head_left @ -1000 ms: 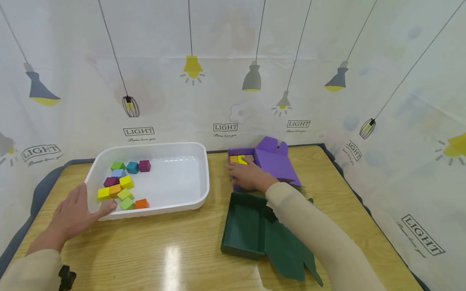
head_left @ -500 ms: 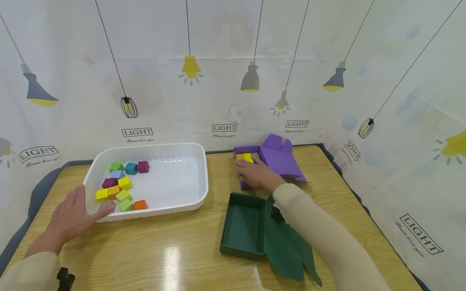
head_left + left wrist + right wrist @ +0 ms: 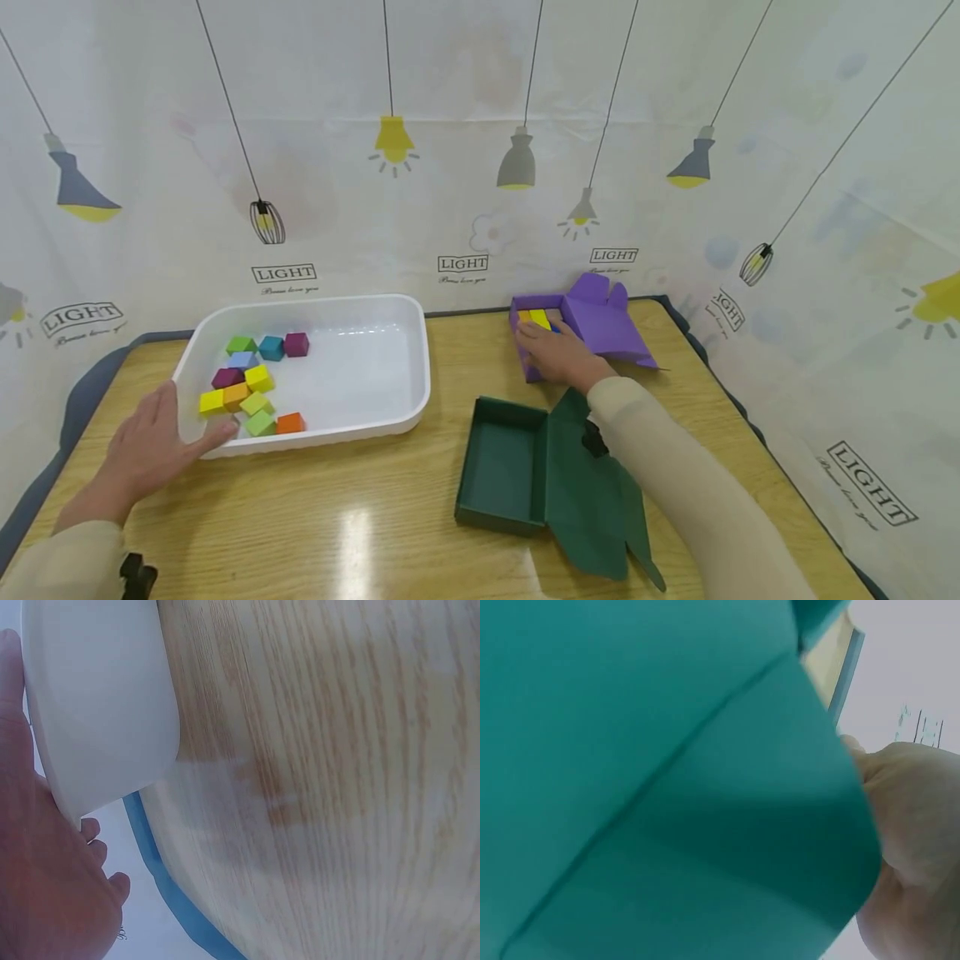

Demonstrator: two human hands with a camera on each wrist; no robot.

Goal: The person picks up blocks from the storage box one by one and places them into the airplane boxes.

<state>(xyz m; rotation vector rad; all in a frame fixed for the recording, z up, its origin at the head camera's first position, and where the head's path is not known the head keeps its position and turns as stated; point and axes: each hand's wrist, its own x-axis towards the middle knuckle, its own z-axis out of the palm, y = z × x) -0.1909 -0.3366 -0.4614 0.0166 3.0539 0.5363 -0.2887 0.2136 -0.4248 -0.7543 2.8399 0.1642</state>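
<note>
In the head view my left hand (image 3: 146, 450) lies at the near left corner of a white tray (image 3: 375, 429), its thumb by the front rim and fingers along the left side. Several coloured cubes (image 3: 258, 377) sit in the tray's left half. My right hand (image 3: 562, 354) holds the near left part of an open purple box (image 3: 527, 367); its fingertips lie over the left wall, its thumb hidden. Inside that box show yellow-orange blocks (image 3: 538, 317) and a bit of blue. An open green box (image 3: 498, 475) stands nearer, its lid flap (image 3: 588, 492) under my right forearm.
The wooden table (image 3: 337, 525) runs to a dark blue edge at the back and sides. A pale sheet (image 3: 337, 167) printed with lamps hangs behind it. In the right wrist view the green flap (image 3: 667, 787) fills most of the picture.
The purple box has slid to the right along the table's back with my right hand on it. My left hand, the white tray, its cubes and the green box hold their places.
</note>
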